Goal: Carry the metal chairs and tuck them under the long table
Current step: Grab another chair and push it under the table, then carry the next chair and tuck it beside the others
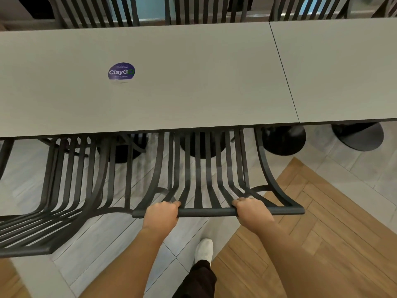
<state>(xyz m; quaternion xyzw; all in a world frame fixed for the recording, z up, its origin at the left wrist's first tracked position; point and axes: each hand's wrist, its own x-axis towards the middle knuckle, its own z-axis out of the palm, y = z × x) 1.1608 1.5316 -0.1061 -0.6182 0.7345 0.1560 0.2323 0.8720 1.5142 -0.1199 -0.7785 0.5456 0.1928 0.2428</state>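
Observation:
A dark metal slatted chair [199, 168] stands in front of me, its seat hidden under the near edge of the long grey table [193, 82]. My left hand [161, 214] and my right hand [251, 211] both grip the top bar of its backrest, about a shoulder's width apart. A second metal chair [71, 179] of the same kind stands just to the left, its seat also under the table.
Round black table bases [283, 140] stand on the floor under the table. More slatted chair backs [204, 9] line the far side. A purple round sticker [121, 71] lies on the tabletop. My white shoe [204, 250] is on grey tiles beside wooden flooring [311, 233].

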